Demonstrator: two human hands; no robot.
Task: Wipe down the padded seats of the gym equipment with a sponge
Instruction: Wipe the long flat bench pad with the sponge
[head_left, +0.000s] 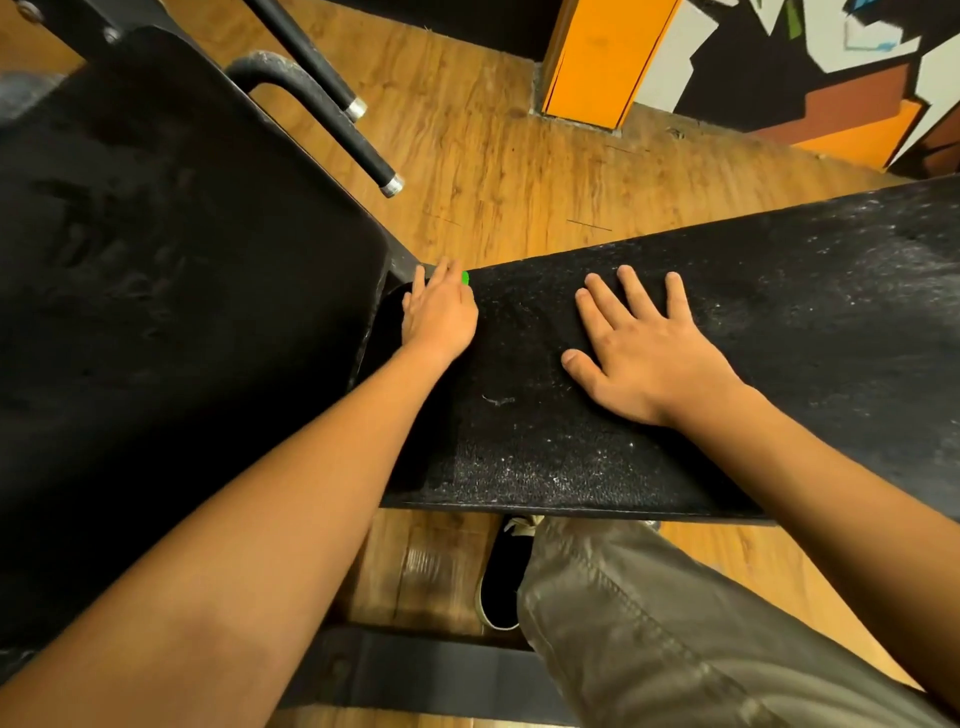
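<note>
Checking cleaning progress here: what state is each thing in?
left hand, lies over sponge at the end of the seat pad, grip hidden
right hand, flat, fingers spread, on seat pad
sponge, green, mostly covered
seat pad, speckled white
larger pad, dark, no hand on it

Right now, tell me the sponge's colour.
Bright green sponge, peeking from under the left hand; head view.

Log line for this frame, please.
step: wipe bench pad | left hand: holds green sponge, mostly hidden, at pad end beside backrest pad | right hand: flat on bench pad, fingers spread
</note>
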